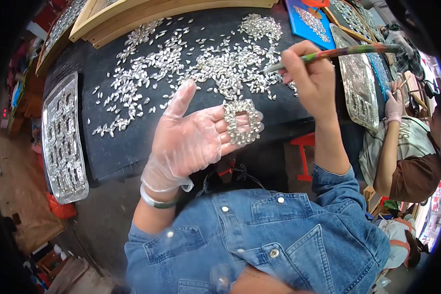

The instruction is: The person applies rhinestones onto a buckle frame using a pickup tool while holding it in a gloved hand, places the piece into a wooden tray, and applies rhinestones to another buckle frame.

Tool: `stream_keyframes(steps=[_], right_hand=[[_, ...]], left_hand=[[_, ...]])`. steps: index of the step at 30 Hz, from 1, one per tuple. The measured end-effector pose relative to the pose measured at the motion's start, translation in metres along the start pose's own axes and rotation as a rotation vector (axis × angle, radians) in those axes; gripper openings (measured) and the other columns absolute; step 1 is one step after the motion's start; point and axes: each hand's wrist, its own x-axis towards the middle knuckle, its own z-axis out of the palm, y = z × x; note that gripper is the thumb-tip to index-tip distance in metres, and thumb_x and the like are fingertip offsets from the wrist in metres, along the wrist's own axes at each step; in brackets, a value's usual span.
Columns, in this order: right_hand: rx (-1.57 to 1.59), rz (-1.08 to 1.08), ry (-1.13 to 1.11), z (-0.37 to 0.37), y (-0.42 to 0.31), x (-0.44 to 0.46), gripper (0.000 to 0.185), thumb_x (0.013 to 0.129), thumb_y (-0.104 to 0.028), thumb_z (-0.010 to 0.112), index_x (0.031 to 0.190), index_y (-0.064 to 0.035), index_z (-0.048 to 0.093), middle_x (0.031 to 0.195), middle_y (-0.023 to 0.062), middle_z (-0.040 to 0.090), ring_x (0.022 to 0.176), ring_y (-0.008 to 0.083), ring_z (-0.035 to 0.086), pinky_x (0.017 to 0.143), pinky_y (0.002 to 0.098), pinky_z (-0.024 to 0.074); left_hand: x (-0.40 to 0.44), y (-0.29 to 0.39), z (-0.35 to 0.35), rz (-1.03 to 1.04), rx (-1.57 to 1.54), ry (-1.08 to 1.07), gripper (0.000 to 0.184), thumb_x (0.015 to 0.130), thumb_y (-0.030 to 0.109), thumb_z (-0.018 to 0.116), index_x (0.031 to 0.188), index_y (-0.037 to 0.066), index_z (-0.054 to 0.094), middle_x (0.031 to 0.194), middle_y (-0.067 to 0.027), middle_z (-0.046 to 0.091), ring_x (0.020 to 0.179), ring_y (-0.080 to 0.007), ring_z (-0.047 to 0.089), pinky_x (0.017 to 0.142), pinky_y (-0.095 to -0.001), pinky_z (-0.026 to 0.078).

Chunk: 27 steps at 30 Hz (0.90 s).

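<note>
My left hand (193,134), in a clear plastic glove, is turned palm up with its thumb stretched out. A rectangular rhinestone buckle (241,122) with an opening in its middle lies across its fingers and is held there. My bare right hand (309,73) pinches a pen-like stick (350,50) with a multicoloured patterned shaft. Its pale tip points down-left over the loose rhinestones (230,66) on the black work surface (132,152). The stick's tip is apart from the buckle; whether it touches a stone I cannot tell.
Trays of buckles stand at the left (65,139) and right (356,78). A wooden frame (132,18) lies along the far edge. A blue tray (306,24) holds small stones. At the right, a co-worker's gloved hand (395,103) is near another blue tray.
</note>
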Motion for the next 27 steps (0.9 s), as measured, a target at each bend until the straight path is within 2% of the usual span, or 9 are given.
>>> stream_keyframes(steps=[5, 9, 10, 14, 15, 19, 20, 24, 27], right_hand=[[-0.132, -0.093, -0.141, 0.008, 0.012, -0.004, 0.011, 0.087, -0.008, 0.064, 0.079, -0.0014, 0.06, 0.061, 0.0004, 0.056, 0.048, 0.0077, 0.043, 0.046, 0.0207, 0.0331], [-0.152, -0.137, -0.165, 0.01, 0.014, -0.003, 0.011, 0.087, -0.008, 0.063, 0.079, -0.0011, 0.06, 0.059, -0.0005, 0.055, 0.047, 0.0083, 0.042, 0.046, 0.0215, 0.0328], [-0.152, -0.136, -0.164, 0.009, 0.013, -0.003, 0.011, 0.087, -0.008, 0.063, 0.079, -0.0011, 0.06, 0.059, -0.0005, 0.055, 0.047, 0.0083, 0.042, 0.046, 0.0215, 0.0328], [-0.249, -0.033, -0.237, 0.008, 0.004, -0.004, 0.013, 0.091, -0.008, 0.058, 0.081, 0.0012, 0.06, 0.071, 0.0031, 0.058, 0.056, 0.0081, 0.05, 0.053, 0.018, 0.0404], [-0.248, -0.032, -0.236, 0.008, 0.004, -0.003, 0.013, 0.091, -0.008, 0.058, 0.081, 0.0012, 0.06, 0.071, 0.0031, 0.058, 0.056, 0.0081, 0.05, 0.053, 0.018, 0.0404], [-0.286, -0.084, -0.26, 0.009, 0.003, -0.003, 0.013, 0.091, -0.008, 0.058, 0.082, 0.0012, 0.06, 0.069, 0.0028, 0.057, 0.056, 0.0081, 0.051, 0.052, 0.0178, 0.0405], [-0.284, -0.085, -0.261, 0.009, 0.004, -0.003, 0.013, 0.091, -0.008, 0.058, 0.082, 0.0012, 0.06, 0.069, 0.0028, 0.057, 0.056, 0.0081, 0.051, 0.052, 0.0178, 0.0405], [-0.048, -0.064, -0.105, 0.013, 0.013, -0.002, 0.012, 0.089, -0.01, 0.063, 0.08, -0.0022, 0.06, 0.057, -0.0012, 0.055, 0.046, 0.0077, 0.043, 0.045, 0.021, 0.0331], [0.003, -0.039, -0.073, 0.015, 0.006, -0.003, 0.012, 0.089, -0.011, 0.063, 0.08, -0.0023, 0.06, 0.057, -0.0013, 0.054, 0.046, 0.0075, 0.043, 0.045, 0.0209, 0.033]], left_hand=[[-0.001, -0.001, 0.001, 0.02, -0.018, 0.032, 0.089, 0.095, 0.056, 0.03, 0.138, -0.021, 0.018, 0.144, -0.0444, 0.012, 0.138, -0.05, 0.017, 0.115, -0.0531, 0.01], [0.0, 0.0, -0.005, -0.004, -0.062, -0.056, 0.081, 0.096, 0.056, 0.032, 0.133, -0.016, 0.036, 0.133, -0.0358, 0.044, 0.127, -0.0419, 0.045, 0.109, -0.0477, 0.031], [0.0, 0.0, -0.004, -0.005, -0.062, -0.056, 0.081, 0.096, 0.056, 0.032, 0.133, -0.016, 0.036, 0.133, -0.0358, 0.044, 0.127, -0.0419, 0.045, 0.109, -0.0477, 0.031], [-0.001, -0.002, 0.003, 0.047, -0.035, 0.049, 0.089, 0.095, 0.056, 0.03, 0.138, -0.021, 0.017, 0.144, -0.0447, 0.012, 0.138, -0.0507, 0.016, 0.115, -0.053, 0.011], [-0.001, -0.002, 0.002, 0.047, -0.035, 0.05, 0.089, 0.095, 0.056, 0.03, 0.138, -0.021, 0.017, 0.144, -0.0447, 0.012, 0.138, -0.0507, 0.016, 0.115, -0.053, 0.011], [0.0, 0.001, -0.009, -0.015, -0.071, -0.073, 0.082, 0.096, 0.057, 0.032, 0.132, -0.017, 0.036, 0.133, -0.0357, 0.044, 0.127, -0.0419, 0.044, 0.109, -0.0479, 0.032], [-0.001, 0.001, -0.008, -0.013, -0.071, -0.072, 0.082, 0.096, 0.057, 0.032, 0.132, -0.017, 0.036, 0.133, -0.0357, 0.044, 0.127, -0.0419, 0.044, 0.109, -0.0479, 0.032], [0.001, -0.002, -0.003, 0.037, 0.011, -0.009, 0.09, 0.095, 0.056, 0.031, 0.139, -0.02, 0.016, 0.144, -0.0445, 0.013, 0.138, -0.05, 0.017, 0.115, -0.0526, 0.012], [-0.001, -0.002, -0.006, 0.022, -0.03, -0.025, 0.086, 0.095, 0.057, 0.032, 0.136, -0.019, 0.025, 0.139, -0.0398, 0.028, 0.133, -0.0456, 0.03, 0.113, -0.0499, 0.02]])
